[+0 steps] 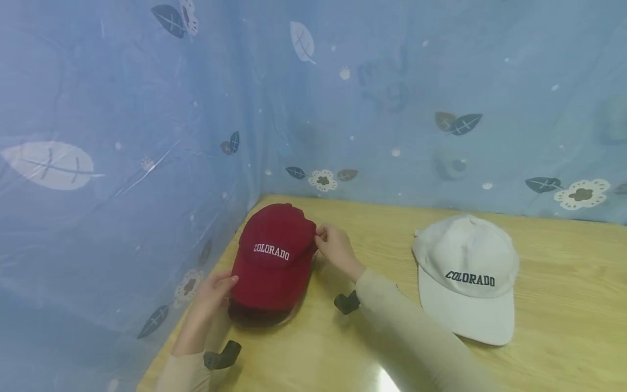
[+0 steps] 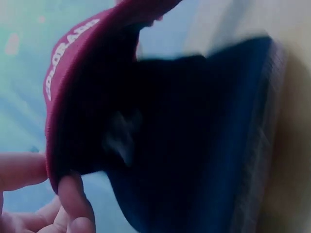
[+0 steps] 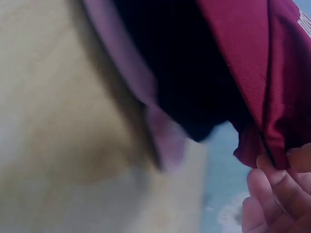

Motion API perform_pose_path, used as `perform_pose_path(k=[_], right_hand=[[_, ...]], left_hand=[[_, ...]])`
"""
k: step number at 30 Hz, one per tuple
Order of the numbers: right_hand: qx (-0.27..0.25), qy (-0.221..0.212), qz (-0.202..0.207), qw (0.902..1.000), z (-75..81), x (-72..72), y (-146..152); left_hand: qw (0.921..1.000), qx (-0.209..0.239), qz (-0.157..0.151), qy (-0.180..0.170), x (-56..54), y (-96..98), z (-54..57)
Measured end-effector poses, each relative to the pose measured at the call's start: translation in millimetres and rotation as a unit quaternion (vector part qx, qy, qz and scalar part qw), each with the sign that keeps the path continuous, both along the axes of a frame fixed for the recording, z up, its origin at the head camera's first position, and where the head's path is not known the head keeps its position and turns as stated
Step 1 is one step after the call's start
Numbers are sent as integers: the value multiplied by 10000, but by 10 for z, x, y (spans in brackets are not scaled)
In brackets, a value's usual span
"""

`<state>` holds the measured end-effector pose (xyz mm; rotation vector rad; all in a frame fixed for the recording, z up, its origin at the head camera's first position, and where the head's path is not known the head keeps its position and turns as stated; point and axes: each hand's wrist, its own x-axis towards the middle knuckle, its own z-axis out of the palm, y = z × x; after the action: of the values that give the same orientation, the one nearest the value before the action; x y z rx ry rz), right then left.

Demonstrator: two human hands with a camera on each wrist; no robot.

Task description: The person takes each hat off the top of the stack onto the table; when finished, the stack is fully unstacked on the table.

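Well left of the white cap (image 1: 467,261), the left hand (image 1: 210,296) pinches the brim (image 1: 266,286) of a red cap (image 1: 274,231), which tilts, brim raised off the bench (image 1: 374,223); closer to the white cap, the right hand (image 1: 339,249) pinches the red cap's side edge.

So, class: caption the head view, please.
Left hand and right hand grip a red cap; a white cap rests apart.

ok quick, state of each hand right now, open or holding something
Left hand: closed, pinching the red cap by its brim.
Right hand: closed, pinching the same cap by its crown edge.
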<state>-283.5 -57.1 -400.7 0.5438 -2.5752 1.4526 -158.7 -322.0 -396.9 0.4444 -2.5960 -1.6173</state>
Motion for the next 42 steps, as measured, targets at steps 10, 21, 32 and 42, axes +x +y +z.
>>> perform_pose_path(k=[10, 21, 32, 42], right_hand=[[547, 232, -511, 9969, 459, -86, 820], [1673, -216, -1119, 9793, 258, -37, 1625], [2589, -427, -1346, 9555, -93, 16, 1811], [2693, -361, -1517, 9503, -3, -10, 1795]], left_hand=[[9925, 910, -133, 808, -256, 774, 269], [9848, 1485, -732, 527, -487, 1637, -247], [9900, 356, -1364, 68, -512, 1866, -677], [9846, -834, -1480, 403, -547, 1817, -535]])
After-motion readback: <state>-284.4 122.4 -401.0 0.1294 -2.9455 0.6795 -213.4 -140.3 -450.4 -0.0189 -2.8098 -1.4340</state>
